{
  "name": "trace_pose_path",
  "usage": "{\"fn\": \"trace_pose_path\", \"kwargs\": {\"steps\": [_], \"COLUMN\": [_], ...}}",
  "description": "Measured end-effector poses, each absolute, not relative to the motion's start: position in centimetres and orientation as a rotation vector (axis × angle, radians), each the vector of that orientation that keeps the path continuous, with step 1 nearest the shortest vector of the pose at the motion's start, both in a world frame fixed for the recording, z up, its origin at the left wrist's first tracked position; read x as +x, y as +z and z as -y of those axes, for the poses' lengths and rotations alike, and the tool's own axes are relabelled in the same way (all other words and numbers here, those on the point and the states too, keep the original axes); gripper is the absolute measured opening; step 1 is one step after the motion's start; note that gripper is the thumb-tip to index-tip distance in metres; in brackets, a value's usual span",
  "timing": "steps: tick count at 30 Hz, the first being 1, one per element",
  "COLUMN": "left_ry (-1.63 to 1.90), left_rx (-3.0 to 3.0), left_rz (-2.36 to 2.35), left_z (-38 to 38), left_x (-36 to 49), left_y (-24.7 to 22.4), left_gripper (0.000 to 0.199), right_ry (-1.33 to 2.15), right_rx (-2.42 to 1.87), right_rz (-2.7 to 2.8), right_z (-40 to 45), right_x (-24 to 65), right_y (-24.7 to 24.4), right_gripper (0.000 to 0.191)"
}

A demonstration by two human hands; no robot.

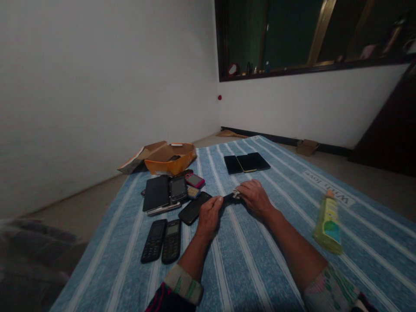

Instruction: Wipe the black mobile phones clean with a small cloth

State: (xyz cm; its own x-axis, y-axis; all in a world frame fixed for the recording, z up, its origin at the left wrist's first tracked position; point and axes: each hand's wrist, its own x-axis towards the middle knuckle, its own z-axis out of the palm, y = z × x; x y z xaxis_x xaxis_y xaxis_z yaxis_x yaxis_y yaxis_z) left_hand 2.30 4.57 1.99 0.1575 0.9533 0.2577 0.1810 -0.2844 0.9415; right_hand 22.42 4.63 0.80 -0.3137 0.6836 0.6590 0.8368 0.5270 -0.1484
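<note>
My left hand is closed on a dark mobile phone, seen nearly edge-on, its far end reaching toward my other hand. Fingers bent, my right hand pinches a small crumpled whitish cloth against that end. Just left of my left hand lies a black smartphone. Two black keypad phones lie side by side nearer to me. Farther left are a dark tablet-like slab on a stack, a dark touchscreen phone, a pink phone and a small phone with a pale keypad.
Three dark phones lie in a row beyond my hands. An open orange cardboard box stands at the far left with a dark item inside. On the right, a yellow-green spray bottle lies on the blue striped cloth.
</note>
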Motion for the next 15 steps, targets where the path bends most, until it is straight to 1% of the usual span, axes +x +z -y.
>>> {"fn": "trace_pose_path", "kwargs": {"steps": [3,7,12,15], "left_ry": [1.217,1.227,1.240,1.246], "left_rx": [1.591,1.558,1.528,1.538], "left_rz": [-1.120,-1.150,-1.184,-1.176], "left_z": [-4.6,-4.7,-4.7,-4.7], "left_x": [2.3,2.3,2.4,2.4], "left_y": [1.9,1.8,1.9,1.9], "left_gripper": [0.034,0.034,0.036,0.037], "right_ry": [-0.151,0.021,-0.025,-0.085], "right_rx": [-1.219,-1.195,-1.212,-1.177], "right_rz": [2.033,1.829,1.634,1.650], "right_z": [-5.0,-5.3,-5.6,-5.2], "right_x": [23.9,25.0,24.1,22.2], "right_y": [0.4,-0.7,-1.1,-0.2], "right_gripper": [0.021,0.022,0.028,0.032]}}
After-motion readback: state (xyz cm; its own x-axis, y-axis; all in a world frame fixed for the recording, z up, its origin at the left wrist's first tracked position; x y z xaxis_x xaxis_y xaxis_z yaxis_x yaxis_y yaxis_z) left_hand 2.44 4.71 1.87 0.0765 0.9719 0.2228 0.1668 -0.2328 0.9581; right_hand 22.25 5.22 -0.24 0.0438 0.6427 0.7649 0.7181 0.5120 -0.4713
